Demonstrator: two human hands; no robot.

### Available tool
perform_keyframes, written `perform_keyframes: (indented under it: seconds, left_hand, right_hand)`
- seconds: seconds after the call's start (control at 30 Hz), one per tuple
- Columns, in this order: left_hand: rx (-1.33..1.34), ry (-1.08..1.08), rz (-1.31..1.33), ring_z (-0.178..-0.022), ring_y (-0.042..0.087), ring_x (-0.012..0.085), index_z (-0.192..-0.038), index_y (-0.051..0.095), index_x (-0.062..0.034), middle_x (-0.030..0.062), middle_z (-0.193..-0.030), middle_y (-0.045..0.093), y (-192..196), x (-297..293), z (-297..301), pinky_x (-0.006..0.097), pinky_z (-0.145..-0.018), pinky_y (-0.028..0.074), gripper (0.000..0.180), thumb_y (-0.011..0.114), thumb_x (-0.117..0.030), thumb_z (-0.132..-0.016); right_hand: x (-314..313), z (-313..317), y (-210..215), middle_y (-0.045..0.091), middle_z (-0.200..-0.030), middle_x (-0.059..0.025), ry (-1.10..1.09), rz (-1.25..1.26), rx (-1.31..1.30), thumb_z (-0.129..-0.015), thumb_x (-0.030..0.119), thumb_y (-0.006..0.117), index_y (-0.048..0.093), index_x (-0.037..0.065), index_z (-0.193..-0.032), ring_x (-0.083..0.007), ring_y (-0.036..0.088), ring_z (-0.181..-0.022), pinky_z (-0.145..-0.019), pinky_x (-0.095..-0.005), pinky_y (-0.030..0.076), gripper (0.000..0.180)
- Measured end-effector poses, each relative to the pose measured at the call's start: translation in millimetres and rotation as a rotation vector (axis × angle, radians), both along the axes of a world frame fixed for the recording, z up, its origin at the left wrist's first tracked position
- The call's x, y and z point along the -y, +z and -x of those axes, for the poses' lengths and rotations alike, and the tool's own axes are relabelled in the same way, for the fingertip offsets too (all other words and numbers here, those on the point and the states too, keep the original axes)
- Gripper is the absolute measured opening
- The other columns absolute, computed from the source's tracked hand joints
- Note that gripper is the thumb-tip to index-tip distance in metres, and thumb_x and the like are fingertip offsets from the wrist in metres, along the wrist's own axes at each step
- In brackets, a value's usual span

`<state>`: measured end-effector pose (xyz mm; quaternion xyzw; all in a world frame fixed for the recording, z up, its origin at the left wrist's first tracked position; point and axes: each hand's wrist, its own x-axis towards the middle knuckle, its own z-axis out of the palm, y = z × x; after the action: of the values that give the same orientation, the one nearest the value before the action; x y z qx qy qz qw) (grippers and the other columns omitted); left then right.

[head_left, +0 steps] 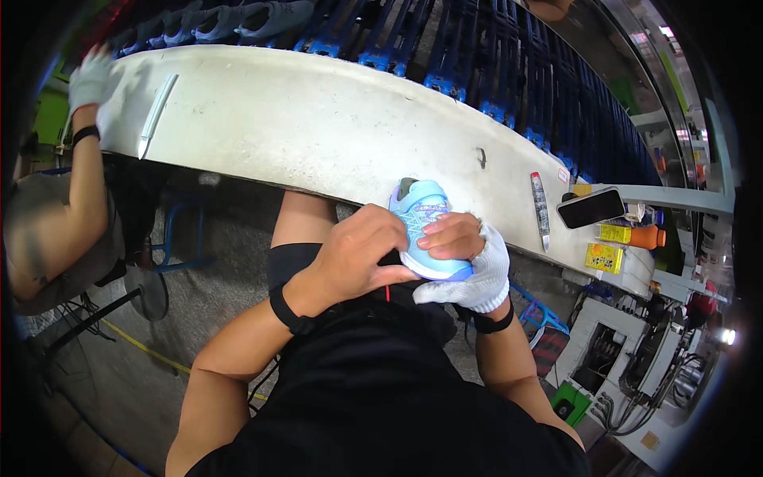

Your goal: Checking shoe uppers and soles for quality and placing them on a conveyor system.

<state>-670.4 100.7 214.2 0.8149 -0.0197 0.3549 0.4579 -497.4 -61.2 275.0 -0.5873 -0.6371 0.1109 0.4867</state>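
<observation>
A small light-blue sneaker [425,225] with a white and violet sole is held between my two hands at the near edge of the table, its toe pointing toward me. My left hand [362,250], bare, grips its left side, with the thumb near the sole by the toe. On the right, my right hand [474,266] wears a white glove that leaves the fingers bare; they lie over the toe and laces while the gloved thumb sits under the sole's edge. The sneaker's underside is hidden.
Blue conveyor slats [445,56] run behind the white table [302,119]. A knife [540,211], a black phone [590,208], an orange bottle [644,237] and a yellow box [604,257] lie right. Another knife [157,116] lies left, near a co-worker's gloved hand [90,78]. Shoes [218,24] stand far left.
</observation>
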Motion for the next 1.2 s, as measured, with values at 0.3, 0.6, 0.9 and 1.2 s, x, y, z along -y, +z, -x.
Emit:
perform_keyframes:
  seconds: [0.3, 0.6, 0.9, 1.2]
  left_hand:
    - [-0.283, 0.253, -0.417, -0.124, 0.069, 0.0379, -0.152, 0.061, -0.0092, 0.0181, -0.153, 0.062, -0.3, -30.4, 21.9, 0.045, -0.100, 0.060, 0.077, 0.090, -0.005, -0.081]
    - [-0.183, 0.008, -0.331, -0.115, 0.075, 0.0406, -0.136, 0.069, -0.0029, 0.0196, -0.131, 0.075, 64.6, -85.5, 11.5, 0.047, -0.100, 0.061, 0.067, 0.095, -0.030, -0.080]
    - [-0.620, -0.016, -0.083, -0.105, 0.076, 0.0462, -0.135, 0.063, -0.0018, 0.0238, -0.109, 0.079, 83.0, -96.1, -15.3, 0.046, -0.092, 0.060, 0.075, 0.100, -0.031, -0.077]
    - [-0.599, 0.043, -0.083, -0.094, 0.076, 0.0497, -0.122, 0.064, -0.0002, 0.0274, -0.095, 0.078, 71.4, -112.3, -27.0, 0.053, -0.083, 0.060, 0.065, 0.097, -0.037, -0.080]
  right_hand:
    - [-9.2, 13.0, -45.1, 0.079, -0.099, -0.0227, -0.076, -0.478, -1.023, -0.115, 0.056, 0.051, 0.067, 0.003, -0.094, -0.0325, 0.073, -0.089, -0.094, -0.0480, 0.059, 0.059]
    - [-56.5, -12.2, -33.0, 0.066, -0.149, -0.0194, 0.058, 0.035, -0.353, -0.078, 0.037, 0.099, 0.067, 0.003, -0.145, -0.0321, 0.064, -0.139, -0.118, -0.0432, 0.049, 0.083]
    - [-107.3, 4.9, -28.4, 0.065, -0.140, -0.0184, -0.096, -0.145, -0.573, -0.096, 0.023, 0.077, 0.059, 0.004, -0.134, -0.0288, 0.065, -0.128, -0.112, -0.0417, 0.051, 0.046]
    - [-111.6, -3.6, -24.9, 0.056, -0.122, -0.0062, -0.042, -0.079, -0.881, -0.114, 0.048, 0.059, 0.055, 0.009, -0.134, -0.0179, 0.057, -0.112, -0.106, -0.0351, 0.046, 0.045]
